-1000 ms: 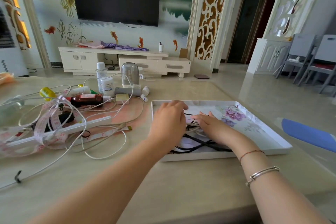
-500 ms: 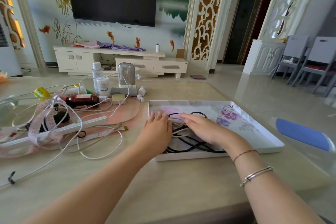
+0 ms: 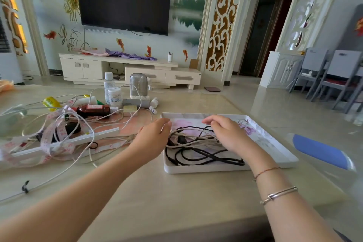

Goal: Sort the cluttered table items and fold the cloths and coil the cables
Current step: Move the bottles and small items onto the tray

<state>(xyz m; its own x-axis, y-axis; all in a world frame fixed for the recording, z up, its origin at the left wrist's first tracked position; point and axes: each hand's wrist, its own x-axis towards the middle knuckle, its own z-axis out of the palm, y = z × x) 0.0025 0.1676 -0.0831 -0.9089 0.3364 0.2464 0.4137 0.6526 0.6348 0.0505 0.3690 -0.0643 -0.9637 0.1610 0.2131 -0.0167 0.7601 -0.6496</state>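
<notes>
A: What is in front of you, biggest first?

B: The beige surface (image 3: 176, 198) fills my view. On its right half lies the white flowered tray (image 3: 275, 149), its long axis running left to right and slanting a little away from me at the right end. Left of it sprawls the clutter: a white rail (image 3: 64, 141) lying long-ways left to right, a pink measuring tape (image 3: 49, 133) looped over it, white cables (image 3: 78, 124) wound through everything, and a dark brown bottle (image 3: 93, 110) on its side with its cap to the right.

A: And the cables in the tray?

B: A black cable (image 3: 198, 156) and a pale cable (image 3: 194, 139) lie in a loose tangle in the tray's left half, their loops stretched mostly left to right.

A: Your hands?

B: My left hand (image 3: 155, 139) reaches in palm down at the tray's left rim, fingers loosely curved with the tips over the rim beside the pale cable; I cannot tell whether it pinches anything. My right hand (image 3: 225, 133) hovers palm down over the tangle, fingers bent and pointing left, and I cannot tell whether it holds a cable.
</notes>
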